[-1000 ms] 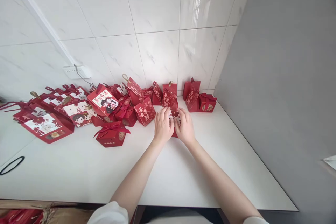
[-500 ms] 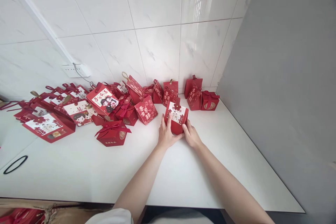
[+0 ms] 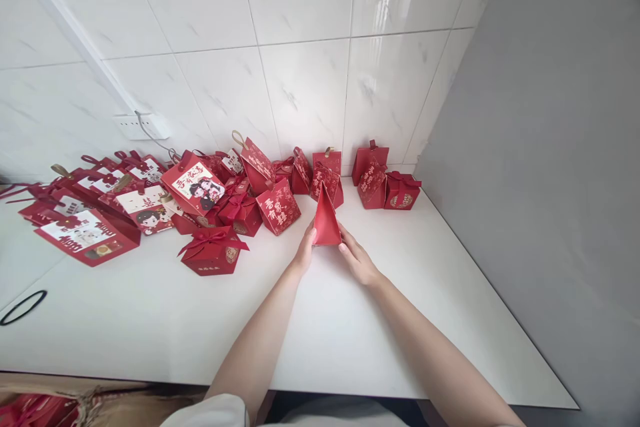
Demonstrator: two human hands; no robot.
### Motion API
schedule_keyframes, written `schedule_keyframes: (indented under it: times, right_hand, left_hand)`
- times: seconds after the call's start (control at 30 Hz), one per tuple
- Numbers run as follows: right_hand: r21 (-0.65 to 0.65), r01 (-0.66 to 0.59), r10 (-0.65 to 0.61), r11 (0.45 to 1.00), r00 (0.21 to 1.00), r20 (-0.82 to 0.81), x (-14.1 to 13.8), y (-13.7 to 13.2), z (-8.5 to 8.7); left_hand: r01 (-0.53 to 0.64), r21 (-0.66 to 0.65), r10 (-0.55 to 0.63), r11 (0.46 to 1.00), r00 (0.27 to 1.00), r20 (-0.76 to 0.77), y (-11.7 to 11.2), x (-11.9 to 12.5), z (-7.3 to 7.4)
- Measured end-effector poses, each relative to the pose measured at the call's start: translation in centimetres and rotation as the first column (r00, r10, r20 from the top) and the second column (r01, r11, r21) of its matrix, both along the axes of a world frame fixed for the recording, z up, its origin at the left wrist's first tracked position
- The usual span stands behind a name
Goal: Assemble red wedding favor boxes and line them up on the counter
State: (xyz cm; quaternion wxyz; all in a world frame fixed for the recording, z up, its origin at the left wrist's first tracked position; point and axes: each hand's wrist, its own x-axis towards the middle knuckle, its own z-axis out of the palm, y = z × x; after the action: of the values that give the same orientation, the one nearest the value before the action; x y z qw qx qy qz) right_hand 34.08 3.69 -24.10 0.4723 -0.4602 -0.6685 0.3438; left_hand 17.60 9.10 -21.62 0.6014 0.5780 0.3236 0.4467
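Note:
Between my two hands stands a red gift box [image 3: 327,223], its plain triangular end facing me. My left hand [image 3: 304,250] presses on its left side and my right hand [image 3: 359,259] on its right, fingers closed around it. The printed panels are turned away from view. Just behind it are red gift boxes with gold lettering, one with a small loop [image 3: 329,165] on top. To the left lies a tilted red box with white characters [image 3: 279,208]. Nearer to me is a ribbon-tied box [image 3: 214,252].
A crowded group of red boxes and bags [image 3: 87,237] fills the left side of the white table [image 3: 320,340]. More boxes [image 3: 373,180] stand at the back right by the tiled wall. A black ring [image 3: 23,307] lies at left. A grey panel [image 3: 540,167] rises on the right.
The held box has been turned: its white printed face was toward me, now its plain triangular end is. My hands have shifted to grip its two sides.

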Motion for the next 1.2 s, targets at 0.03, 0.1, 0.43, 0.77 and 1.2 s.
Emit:
schedule_keyframes:
  times: [0.03, 0.1, 0.43, 0.77, 1.2]
  right_hand:
    - [0.0, -0.002, 0.002, 1.0, 1.0, 0.002, 0.1, 0.1, -0.2]
    - [0.011, 0.001, -0.001, 1.0, 1.0, -0.001, 0.1, 0.3, -0.4]
    - [0.099, 0.25, -0.241, 0.963, 0.966, -0.093, -0.1, 0.6, -0.8]
    - [0.279, 0.246, -0.263, 0.928, 0.965, 0.023, -0.8, 0.0, 0.2]
    - [0.276, 0.306, -0.299, 0.911, 0.952, -0.068, -0.3, -0.4, 1.3]
  left_hand:
    - [0.003, -0.027, -0.003, 1.0, 1.0, 0.016, -0.1, 0.0, 0.1]
    - [0.015, -0.055, -0.012, 0.998, 0.999, 0.045, -0.3, 0.1, 0.1]
    - [0.09, -0.267, -0.031, 0.96, 0.976, 0.215, 0.0, -0.6, -0.1]
    - [0.286, -0.327, -0.221, 0.901, 0.95, 0.221, -0.6, -0.3, -0.7]
    - [0.426, -0.429, -0.231, 0.796, 0.87, 0.436, -1.2, 0.2, 0.4]
